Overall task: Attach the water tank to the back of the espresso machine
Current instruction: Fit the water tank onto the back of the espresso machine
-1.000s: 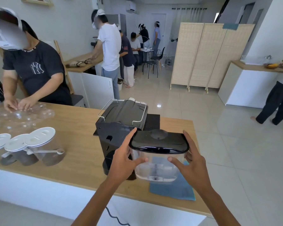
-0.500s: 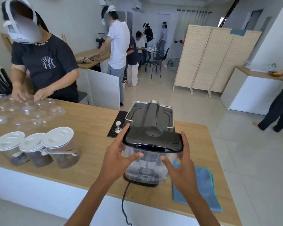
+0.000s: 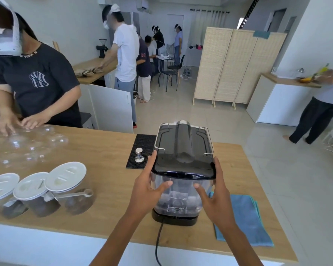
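1. The water tank (image 3: pixel 178 192) is seen in the lower middle of the frame, set against the near side of the espresso machine (image 3: pixel 184 143), with its black lid level with the machine's top and its bottom on the black base.
2. The tank is grasped by both hands: the left hand (image 3: pixel 146 191) is pressed on its left side with the thumb laid on the clear front wall, and the right hand (image 3: pixel 216 196) is pressed on its right side in the same way.
3. Compared with half a second ago, the tank is placed closer to the machine, and the lid is now joined with the machine's top edge; one second ago the tank was held clearly apart from the machine, to its right.
4. A black cable (image 3: pixel 158 239) is seen hanging from the base over the near edge of the wooden counter (image 3: pixel 104 169).
5. A blue cloth (image 3: pixel 244 221) is laid at the lower right, just beside the right hand.
6. A metal tamper (image 3: pixel 139 155) is stood on a black mat (image 3: pixel 142 143) left of the machine.
7. Three jars with white lids (image 3: pixel 65 176) are grouped at the lower left.
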